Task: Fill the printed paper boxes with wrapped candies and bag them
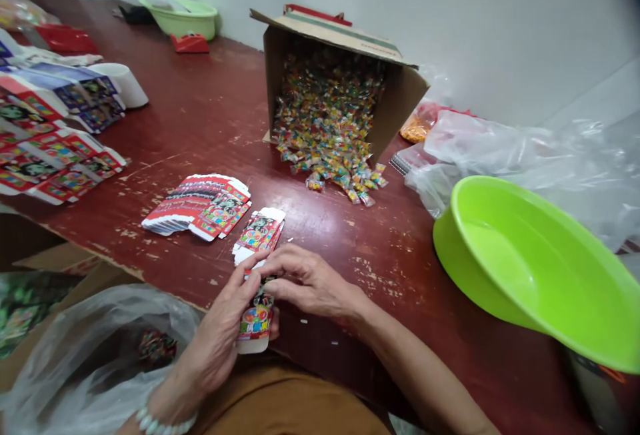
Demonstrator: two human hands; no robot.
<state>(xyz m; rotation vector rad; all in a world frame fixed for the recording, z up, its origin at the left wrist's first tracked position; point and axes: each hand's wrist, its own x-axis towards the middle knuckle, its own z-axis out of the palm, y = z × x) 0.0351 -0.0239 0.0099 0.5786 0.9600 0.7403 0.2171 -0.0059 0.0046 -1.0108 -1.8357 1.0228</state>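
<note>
Both my hands hold one small printed carton [255, 321] at the near edge of the dark red table [210, 115]. My left hand [220, 331] wraps its lower side, fingers closed on it. My right hand [305, 281] pinches the carton's top end with curled fingers. Just beyond them lies a flat carton blank [260, 229], and a fanned stack of several flat blanks [197, 205] lies to its left. A cardboard box [340, 81] lies tipped on its side at the back, with many small wrapped sweets [330, 135] spilling out of it onto the table.
A bright green basin [530, 268] sits at the right, overhanging the table edge, with clear plastic bags [525, 155] behind it. Folded printed cartons [55, 141] and a white cup [125, 81] crowd the left. Far back stand a pale green basin [183, 18] and a red tape dispenser [190, 43]. A plastic bag [90, 355] hangs below at left.
</note>
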